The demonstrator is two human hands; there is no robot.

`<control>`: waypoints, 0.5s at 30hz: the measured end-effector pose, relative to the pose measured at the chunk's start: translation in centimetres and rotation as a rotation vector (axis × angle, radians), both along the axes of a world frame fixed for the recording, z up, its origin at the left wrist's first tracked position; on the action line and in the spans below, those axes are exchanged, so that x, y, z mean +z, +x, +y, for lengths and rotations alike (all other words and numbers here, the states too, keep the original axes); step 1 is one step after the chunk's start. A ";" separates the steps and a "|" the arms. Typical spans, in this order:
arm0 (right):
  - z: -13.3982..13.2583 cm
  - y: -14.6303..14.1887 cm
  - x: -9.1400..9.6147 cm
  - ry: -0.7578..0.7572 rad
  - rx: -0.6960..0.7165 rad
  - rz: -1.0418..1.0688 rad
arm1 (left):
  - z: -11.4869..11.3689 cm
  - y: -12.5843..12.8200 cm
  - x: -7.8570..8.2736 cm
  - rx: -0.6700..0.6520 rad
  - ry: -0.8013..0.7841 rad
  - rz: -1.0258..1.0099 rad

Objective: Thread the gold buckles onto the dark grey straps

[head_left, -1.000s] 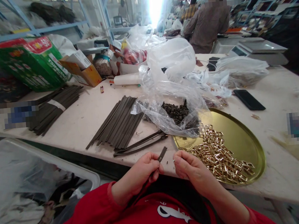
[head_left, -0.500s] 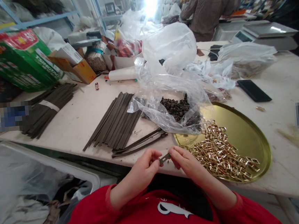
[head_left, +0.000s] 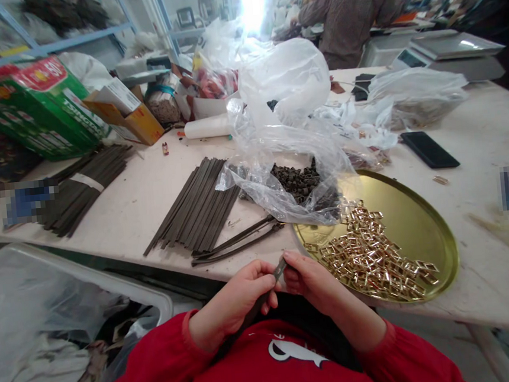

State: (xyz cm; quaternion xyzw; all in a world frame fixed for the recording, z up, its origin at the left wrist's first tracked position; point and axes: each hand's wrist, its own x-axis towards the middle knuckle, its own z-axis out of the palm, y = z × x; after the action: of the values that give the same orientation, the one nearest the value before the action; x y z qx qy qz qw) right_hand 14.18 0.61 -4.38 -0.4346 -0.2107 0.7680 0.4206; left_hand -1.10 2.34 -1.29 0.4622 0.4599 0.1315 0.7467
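Bottom centre: left hand (head_left: 241, 296) closed in pinch on dark strip (head_left: 280, 267), tip pointing up. Right hand (head_left: 309, 281) fingertips pinched on same tip; any small fitting inside, cannot tell.
Step, by judgement: fine work on strip end. Next move calls for steady two-handed grip, close alignment.
Lower right: gold tray (head_left: 435, 222), brass buckles (head_left: 367, 258).
Mid-frame: strip stack (head_left: 197, 205), bag of dark parts (head_left: 298, 181).
Upper left: green box (head_left: 37, 109).

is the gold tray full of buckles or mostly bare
Partly filled: buckles heap across the near left of the tray; its far right side is bare.
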 end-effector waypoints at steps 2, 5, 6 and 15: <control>-0.2 0.0 0.0 0.034 -0.037 -0.092 | -0.2 -0.1 -0.2 -0.039 0.291 0.119; -0.6 0.1 0.1 0.085 -0.094 -0.210 | -0.1 -0.3 -0.2 -0.120 0.767 0.328; -0.7 0.1 0.2 0.077 -0.111 -0.197 | 0.1 -0.4 -0.1 -0.148 0.849 0.376; -1.7 0.5 1.6 -0.054 -0.155 0.120 | 1.0 -2.3 0.8 -0.265 0.602 0.326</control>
State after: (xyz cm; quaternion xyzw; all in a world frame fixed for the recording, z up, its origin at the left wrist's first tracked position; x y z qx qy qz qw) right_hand 14.69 -1.09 -2.82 -0.4141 -0.1303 0.7631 0.4787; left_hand -3.44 3.34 -0.46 0.7316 0.4497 0.0875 0.5048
